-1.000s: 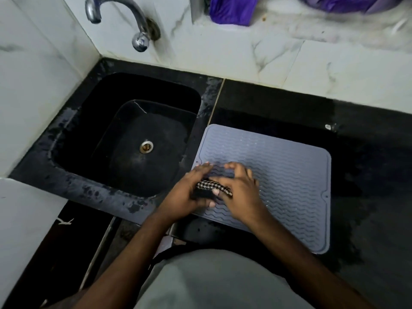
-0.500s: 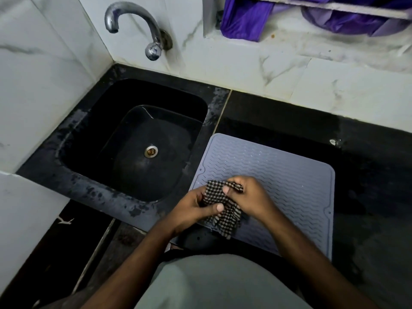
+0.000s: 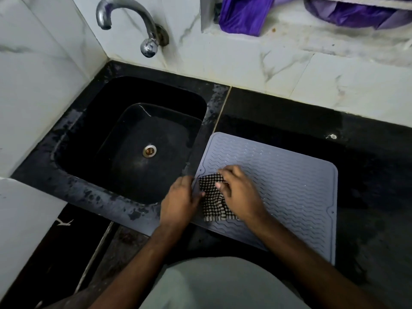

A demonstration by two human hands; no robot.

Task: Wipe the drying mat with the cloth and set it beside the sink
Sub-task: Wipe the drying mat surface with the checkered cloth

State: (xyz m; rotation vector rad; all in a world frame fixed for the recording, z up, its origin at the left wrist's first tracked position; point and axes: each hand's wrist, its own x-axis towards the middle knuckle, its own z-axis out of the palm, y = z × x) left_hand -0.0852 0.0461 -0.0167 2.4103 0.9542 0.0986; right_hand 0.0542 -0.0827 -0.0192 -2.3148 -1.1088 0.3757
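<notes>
A grey ribbed drying mat (image 3: 289, 186) lies flat on the black counter, its left edge against the sink (image 3: 133, 139). A black-and-white checked cloth (image 3: 211, 201) is spread on the mat's near left corner. My right hand (image 3: 240, 195) rests on the cloth's right side, its curled fingers and thumb pinching the upper edge. At the mat's left edge is my left hand (image 3: 180, 199), with its thumb on the cloth's left border; the fingers beneath are hidden.
The black sink has a metal drain (image 3: 149, 151), and a chrome tap (image 3: 133, 23) sticks out of the marble wall above it. Purple fabric (image 3: 245, 12) hangs on a ledge at the back. The dark counter (image 3: 367, 175) runs on to the right of the mat.
The cloth, bunched and lifted between both hands before, now lies opened out on the mat's near left corner. Both hands have dropped down with it.
</notes>
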